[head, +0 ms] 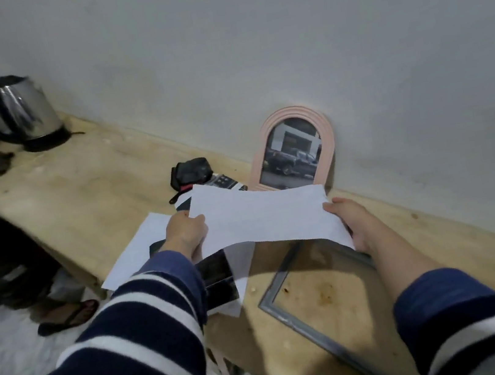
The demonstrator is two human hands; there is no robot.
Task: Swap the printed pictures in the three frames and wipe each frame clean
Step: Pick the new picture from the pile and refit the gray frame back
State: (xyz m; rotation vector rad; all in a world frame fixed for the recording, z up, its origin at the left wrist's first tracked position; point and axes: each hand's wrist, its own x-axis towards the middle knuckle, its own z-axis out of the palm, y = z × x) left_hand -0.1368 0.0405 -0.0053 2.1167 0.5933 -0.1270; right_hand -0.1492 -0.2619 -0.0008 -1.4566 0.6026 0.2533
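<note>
Fingers of both hands (186,228) (349,220) are pinched on a white paper sheet (264,220), held crosswise above the grey rectangular frame (291,315).

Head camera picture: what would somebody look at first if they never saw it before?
Probably the big white sheet of paper in the middle, held above the wooden table by the left hand and right hand. Behind it, a pink arched frame with a street picture leans on the wall. A shiny kettle stands far left.
</note>
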